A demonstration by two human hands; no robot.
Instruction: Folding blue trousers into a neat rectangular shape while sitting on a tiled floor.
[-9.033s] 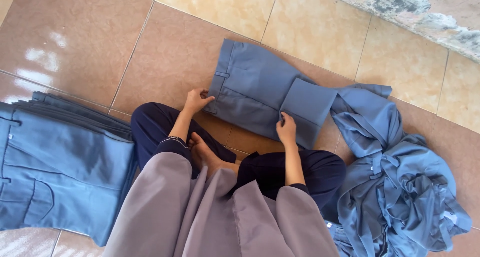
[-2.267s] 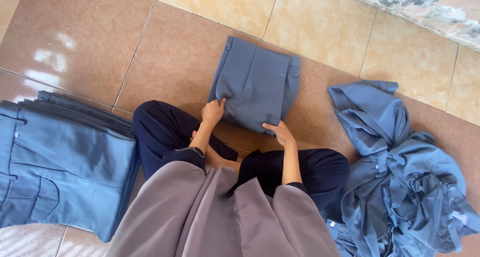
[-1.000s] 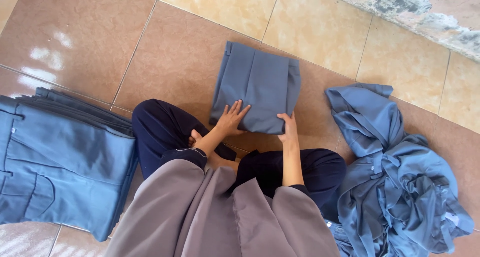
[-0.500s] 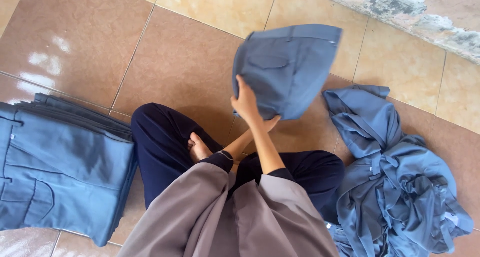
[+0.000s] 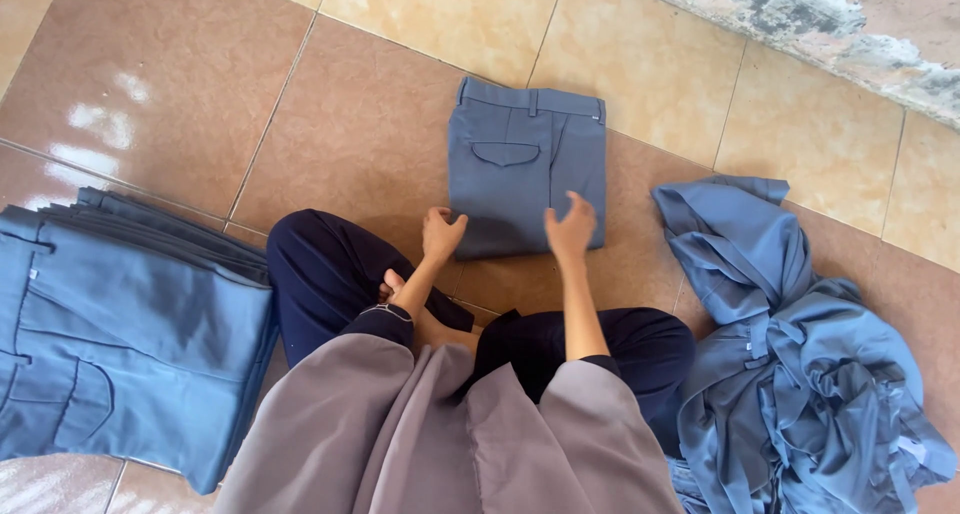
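A folded pair of blue-grey trousers (image 5: 527, 169) is lying flat on the glossy brown and tan tiled floor (image 5: 360, 124), a neat rectangle of smooth woven cloth with belt loops along the far edge and a flapped back pocket facing up. The left hand (image 5: 441, 234) is resting loosely curled at its near left corner, touching the cloth without pinching it. The right hand (image 5: 571, 229) is hovering over the near right edge, its grip wide and holding nothing. A squared stack of folded trousers (image 5: 120, 324) is sitting to the left; a crumpled heap of the same cloth (image 5: 800, 374) is slumping to the right. Half a second earlier the bundle was lifted in the air between both hands; it is now lying on the floor, pocket side up.
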